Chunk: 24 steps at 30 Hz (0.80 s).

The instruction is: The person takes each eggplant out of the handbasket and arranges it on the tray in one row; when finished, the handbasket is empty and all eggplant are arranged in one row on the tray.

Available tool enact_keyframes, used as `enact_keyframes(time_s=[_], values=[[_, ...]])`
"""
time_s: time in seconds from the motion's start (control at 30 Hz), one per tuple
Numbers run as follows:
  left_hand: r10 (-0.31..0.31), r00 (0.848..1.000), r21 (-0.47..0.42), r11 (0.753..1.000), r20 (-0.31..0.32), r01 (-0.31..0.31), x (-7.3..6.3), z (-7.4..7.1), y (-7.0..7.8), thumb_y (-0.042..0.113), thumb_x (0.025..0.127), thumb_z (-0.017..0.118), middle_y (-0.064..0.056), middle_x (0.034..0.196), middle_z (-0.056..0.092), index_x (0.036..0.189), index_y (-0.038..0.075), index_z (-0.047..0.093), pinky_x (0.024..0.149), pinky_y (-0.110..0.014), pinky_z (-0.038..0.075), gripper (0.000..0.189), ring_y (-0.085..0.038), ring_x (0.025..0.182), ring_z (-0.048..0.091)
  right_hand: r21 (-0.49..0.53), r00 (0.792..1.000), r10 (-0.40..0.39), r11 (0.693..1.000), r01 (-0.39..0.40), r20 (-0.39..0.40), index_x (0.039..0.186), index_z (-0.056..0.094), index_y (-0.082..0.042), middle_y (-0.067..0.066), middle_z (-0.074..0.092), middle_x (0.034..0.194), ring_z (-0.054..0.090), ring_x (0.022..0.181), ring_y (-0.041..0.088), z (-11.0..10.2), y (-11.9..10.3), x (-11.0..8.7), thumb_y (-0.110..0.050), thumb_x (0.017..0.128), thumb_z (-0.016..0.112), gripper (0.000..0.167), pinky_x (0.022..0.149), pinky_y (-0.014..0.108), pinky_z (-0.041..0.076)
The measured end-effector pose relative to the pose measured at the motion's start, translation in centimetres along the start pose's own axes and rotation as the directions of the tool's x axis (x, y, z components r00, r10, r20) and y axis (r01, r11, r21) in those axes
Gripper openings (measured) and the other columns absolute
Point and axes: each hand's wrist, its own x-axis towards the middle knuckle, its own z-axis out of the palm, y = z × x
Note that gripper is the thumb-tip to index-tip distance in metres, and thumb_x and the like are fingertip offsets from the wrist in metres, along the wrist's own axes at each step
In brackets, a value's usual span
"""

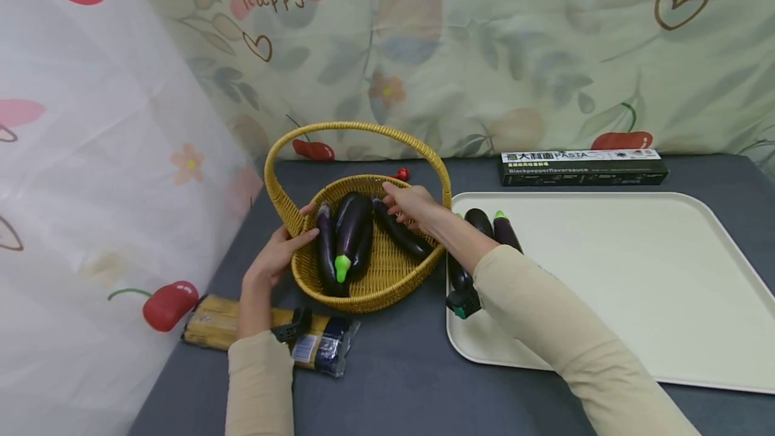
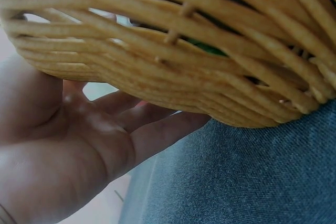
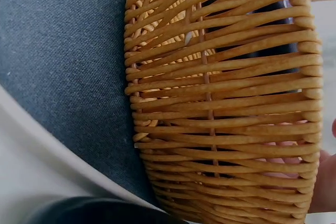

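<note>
In the head view a yellow wicker basket [image 1: 380, 300] with a tall arched handle stands on the table. My left hand [image 1: 272, 258] grips its left side by the handle's foot, thumb over the rim; the left wrist view has its fingers under the woven wall. Several dark eggplants [image 1: 354, 217] lie together in the basket's left half, one with a bright green stem. Another eggplant [image 1: 404, 233] lies on the right side, just under my right hand [image 1: 418, 206]. That hand reaches over the right rim, fingers loosely bent at the eggplant's upper edge.
A cream tray [image 1: 611, 274] is right of the basket; several eggplants [image 1: 480, 222] lie at its left end, partly hidden by my right arm. Behind it stands a black pasta box [image 1: 584, 168]. A pasta packet [image 1: 212, 325] lies under my left forearm. Patterned curtains [image 1: 460, 73] border the table.
</note>
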Motion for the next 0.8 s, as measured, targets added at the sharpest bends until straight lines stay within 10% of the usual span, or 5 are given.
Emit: enact_keyframes(time_s=[0.47, 0.8], values=[[-0.014, 1.000, 0.003, 1.000, -0.004, 0.014, -0.1, 0.0, 0.0, 0.029, 0.097, 0.058, -0.014, 0.151, 0.026, 0.153, 0.028, 0.024, 0.095, -0.048, 0.041, 0.066, -0.035, 0.128, 0.038, 0.145, 0.996, 0.070, 0.986, -0.077, 0.057, 0.117, 0.065, -0.004, 0.011, 0.059, 0.095, 0.052, 0.067, 0.021, 0.0, 0.4, 1.1, -0.057, 0.100, 0.024, 0.069, 0.082, 0.044, 0.044], [-0.017, 1.000, -0.004, 1.000, -0.008, 0.017, -0.1, 0.1, 0.1, 0.028, 0.097, 0.059, -0.014, 0.151, 0.027, 0.153, 0.028, 0.024, 0.096, -0.049, 0.039, 0.066, -0.034, 0.129, 0.037, 0.135, 0.984, 0.157, 0.977, -0.166, 0.081, 0.132, 0.053, -0.001, 0.020, 0.050, 0.128, 0.051, 0.112, 0.037, 0.2, 0.5, 1.2, -0.048, 0.103, 0.025, 0.062, 0.093, 0.051, 0.042]])
